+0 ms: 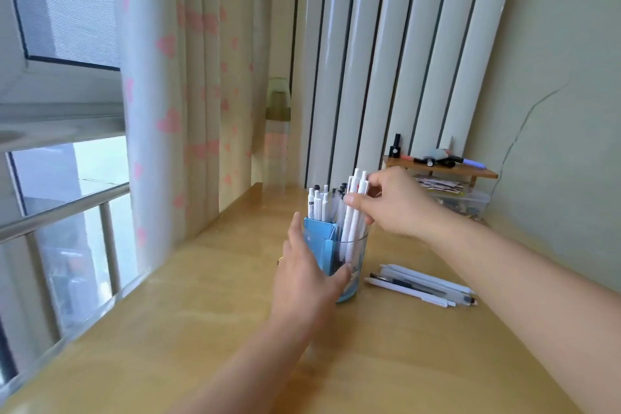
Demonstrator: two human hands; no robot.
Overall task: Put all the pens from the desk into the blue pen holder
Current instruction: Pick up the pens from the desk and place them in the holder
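Wooden desk (pixel 168 329) by the window (pixel 67 17): left hand (pixel 305 276) wraps thumb and fingers round blue pen holder (pixel 321 245), right hand (pixel 396 205) pinches white pens (pixel 351 228) standing in it, loose pens (pixel 423 286) lying at holder's 4 o'clock.

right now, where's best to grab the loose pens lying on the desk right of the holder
Probably mid-barrel, from above, pinching across the loose pens: they lie flat, side by side, ends pointing left and right on the desk.

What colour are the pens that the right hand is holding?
White; the head view shows the pens in the right hand.
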